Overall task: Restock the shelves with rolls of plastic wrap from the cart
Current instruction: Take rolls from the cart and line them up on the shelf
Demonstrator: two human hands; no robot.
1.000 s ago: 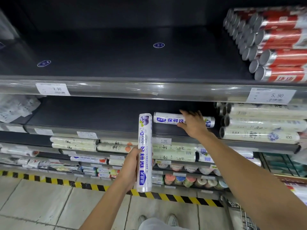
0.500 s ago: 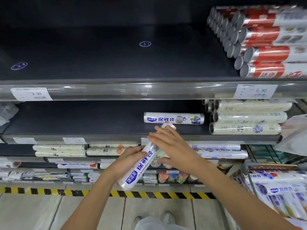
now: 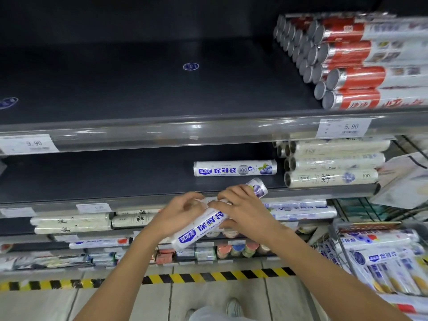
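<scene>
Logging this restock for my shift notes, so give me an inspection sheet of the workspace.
Surface: dark middle shelf.
Job's things: lying roll on the shelf; held roll tilted before its edge; cart at right holds more.
Clutter: nothing seen.
Hands: left hand and right hand both grip the held roll.
Cables: nothing seen.
Surroundings: red rolls on upper shelf; pale rolls stacked at right; striped tape on floor.

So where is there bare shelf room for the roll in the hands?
The middle shelf is bare left of the lone roll, plus a strip in front of it. The top shelf is bare left of the red rolls. Crowded: the pale stack at right.
</scene>
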